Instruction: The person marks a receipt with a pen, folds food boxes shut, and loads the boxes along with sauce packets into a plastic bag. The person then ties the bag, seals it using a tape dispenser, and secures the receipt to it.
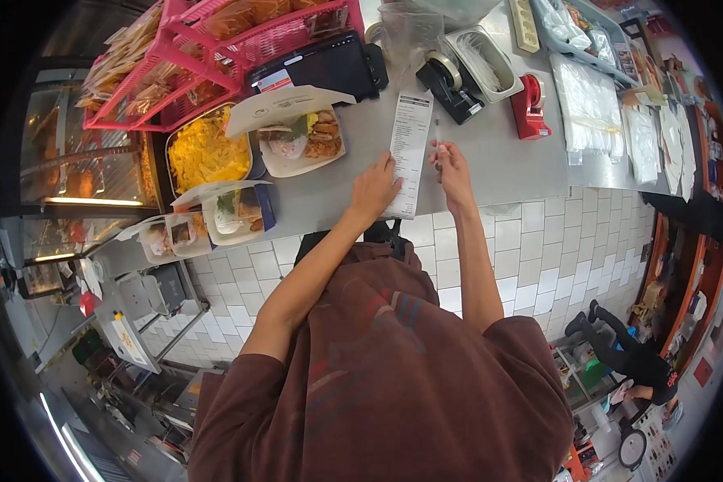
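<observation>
A long printed receipt (410,132) lies on the steel counter, its lower end reaching the front edge. My left hand (375,189) rests on the receipt's left side, its fingers laid on the paper. Just right of the receipt, my right hand (453,172) is closed around a thin pen (438,131), with the dark end pointing away from me. To the left stands an open takeaway box (287,167) with rice and sliced meat. Nearer the edge is another open box (231,234), partly covered by its lid.
A black tape dispenser (456,98), a red tape dispenser (532,120) and a metal tray (502,79) sit behind. A tablet (321,71), pink basket (128,120) and tray of yellow food (205,153) are at left. Plastic bags (590,108) lie right. Another person (647,365) stands far right.
</observation>
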{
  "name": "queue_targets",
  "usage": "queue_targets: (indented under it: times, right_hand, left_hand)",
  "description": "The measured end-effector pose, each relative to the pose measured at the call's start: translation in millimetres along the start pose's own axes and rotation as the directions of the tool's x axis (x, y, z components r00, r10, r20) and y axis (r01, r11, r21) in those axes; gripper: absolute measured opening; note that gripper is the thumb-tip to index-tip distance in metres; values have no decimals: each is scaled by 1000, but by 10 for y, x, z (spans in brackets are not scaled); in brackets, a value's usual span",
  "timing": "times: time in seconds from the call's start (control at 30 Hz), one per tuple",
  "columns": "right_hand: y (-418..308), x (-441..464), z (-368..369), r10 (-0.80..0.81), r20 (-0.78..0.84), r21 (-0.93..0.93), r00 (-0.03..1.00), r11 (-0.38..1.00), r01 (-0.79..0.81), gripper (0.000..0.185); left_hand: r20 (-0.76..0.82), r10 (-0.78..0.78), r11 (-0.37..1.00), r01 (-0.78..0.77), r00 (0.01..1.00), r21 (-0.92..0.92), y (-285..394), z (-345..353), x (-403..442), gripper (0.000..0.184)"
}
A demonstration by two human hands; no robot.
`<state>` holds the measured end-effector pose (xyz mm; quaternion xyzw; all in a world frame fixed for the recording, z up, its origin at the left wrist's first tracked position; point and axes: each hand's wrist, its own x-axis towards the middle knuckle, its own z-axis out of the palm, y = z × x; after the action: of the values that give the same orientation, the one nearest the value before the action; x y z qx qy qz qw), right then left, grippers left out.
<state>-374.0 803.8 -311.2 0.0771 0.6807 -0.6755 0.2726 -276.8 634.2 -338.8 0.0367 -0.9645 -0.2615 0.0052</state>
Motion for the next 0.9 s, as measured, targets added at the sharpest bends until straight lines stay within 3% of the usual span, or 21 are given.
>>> queue_targets:
  times: [0.1,0.17,0.3,0.5,0.6,0.7,0.9]
  right_hand:
    - [-68,-5,86,-18,-72,61,997,998,23,21]
    - [5,65,131,-121,-31,21,992,992,122,18]
    - [265,282,239,-362,37,-76,931,928,364,13]
    - [244,325,286,-426,190,-301,885,833,465,9]
    - [211,364,280,-399,89,-207,913,889,409,10]
    - [181,368,273,-436,206,-331,876,812,482,11]
    - [180,555,305,-461,29,-236,887,859,454,11]
  left_hand:
    - [-6,14,1000,-14,1000,26,-10,42,-32,46]
    - [-50,57,997,-55,997,46,-33,77,-57,49]
    - [27,8,999,-10,1000,53,12,39,-66,51]
    - [57,-19,999,17,998,32,7,31,-99,56]
    - [51,-12,1000,11,999,24,-24,65,-106,57]
    - [58,-15,1000,13,998,21,-31,57,-126,58]
    - [45,-37,999,37,998,0,-20,47,-158,57]
